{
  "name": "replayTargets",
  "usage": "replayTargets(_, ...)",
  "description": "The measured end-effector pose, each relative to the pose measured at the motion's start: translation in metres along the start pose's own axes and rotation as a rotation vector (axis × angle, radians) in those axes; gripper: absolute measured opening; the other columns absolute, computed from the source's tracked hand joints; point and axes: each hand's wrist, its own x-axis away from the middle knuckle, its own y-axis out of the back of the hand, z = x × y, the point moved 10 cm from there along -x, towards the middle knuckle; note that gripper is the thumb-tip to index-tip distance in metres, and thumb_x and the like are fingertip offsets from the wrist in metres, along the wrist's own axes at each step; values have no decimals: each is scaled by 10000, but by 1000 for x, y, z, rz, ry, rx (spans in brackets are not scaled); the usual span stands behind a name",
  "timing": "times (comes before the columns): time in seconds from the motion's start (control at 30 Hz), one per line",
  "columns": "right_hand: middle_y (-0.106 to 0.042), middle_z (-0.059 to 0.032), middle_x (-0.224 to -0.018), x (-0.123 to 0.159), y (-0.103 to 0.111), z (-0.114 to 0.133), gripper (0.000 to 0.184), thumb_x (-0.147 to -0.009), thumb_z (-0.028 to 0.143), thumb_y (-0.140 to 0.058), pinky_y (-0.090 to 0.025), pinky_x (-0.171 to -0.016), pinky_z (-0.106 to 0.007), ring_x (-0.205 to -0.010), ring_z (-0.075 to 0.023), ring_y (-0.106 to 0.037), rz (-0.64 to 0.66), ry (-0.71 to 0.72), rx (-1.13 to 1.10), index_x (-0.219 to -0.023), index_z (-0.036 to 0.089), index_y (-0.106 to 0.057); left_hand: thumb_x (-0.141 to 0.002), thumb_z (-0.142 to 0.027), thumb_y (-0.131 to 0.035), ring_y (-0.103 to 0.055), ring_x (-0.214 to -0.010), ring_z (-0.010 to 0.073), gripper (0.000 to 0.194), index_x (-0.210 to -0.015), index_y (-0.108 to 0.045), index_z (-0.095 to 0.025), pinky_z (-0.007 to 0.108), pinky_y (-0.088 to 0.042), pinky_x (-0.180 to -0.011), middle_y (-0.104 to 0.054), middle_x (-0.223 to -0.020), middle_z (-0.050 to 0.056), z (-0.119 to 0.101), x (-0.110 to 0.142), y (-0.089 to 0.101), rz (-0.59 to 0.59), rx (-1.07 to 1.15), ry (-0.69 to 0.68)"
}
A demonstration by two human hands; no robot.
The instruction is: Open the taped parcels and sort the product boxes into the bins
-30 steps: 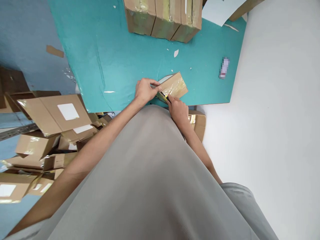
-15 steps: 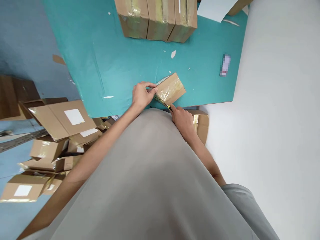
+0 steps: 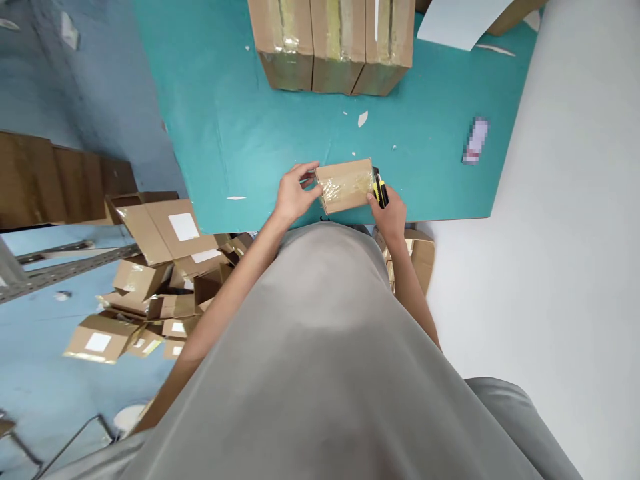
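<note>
A small cardboard box with shiny clear tape across its top is held near the front edge of the teal table. My left hand grips its left end, thumb in front and fingers behind. At the opposite end, my right hand is closed round a yellow-and-black box cutter that points up and away from me. The right thumb touches the box's lower right corner. Whether the cutter's blade is out, I cannot tell.
Three taped cartons stand side by side at the back of the teal table. White paper lies right of them, and paper scraps dot the surface. Opened cartons are piled on the floor at left. A white wall borders the right.
The box has turned to lie nearly level across my view. My right hand, with the cutter, has moved from the box's near-side edge to its right end. The view has shifted left.
</note>
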Motion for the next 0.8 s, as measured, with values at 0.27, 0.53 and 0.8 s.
replayTargets(0.27,-766,-97,-1085,-5,-13,-6,405,-1127,575,-514,-579,-931,-392,-1031,-282,-743,210,-76,-89,-1163,215,-696,-878,-371,-740,-685,-1397,306,641,-1506,-698,-248,533,-554,-1226,-677,-1544,126,-11,11,2,18,-67,68)
replayTargets(0.53,-753,-115,-1144,-13,-10,7,346,-1137,519,-518,-540,-982,-386,-1084,-292,-703,251,-1,-4,-1180,220,-689,-910,-443,-747,-672,-1422,313,671,-1539,-676,-224,501,-553,-1236,-678,-1562,138,-31,10,0,-31,-188,79)
replayTargets(0.8,-739,-110,-1142,-11,-10,8,319,-1129,497,-533,-532,-950,-358,-1069,-282,-701,252,-9,-44,-1165,214,-675,-911,-340,-677,-663,-1439,308,660,-1560,-678,-217,481,-555,-1245,-694,-1575,113,-35,12,0,-67,-283,59)
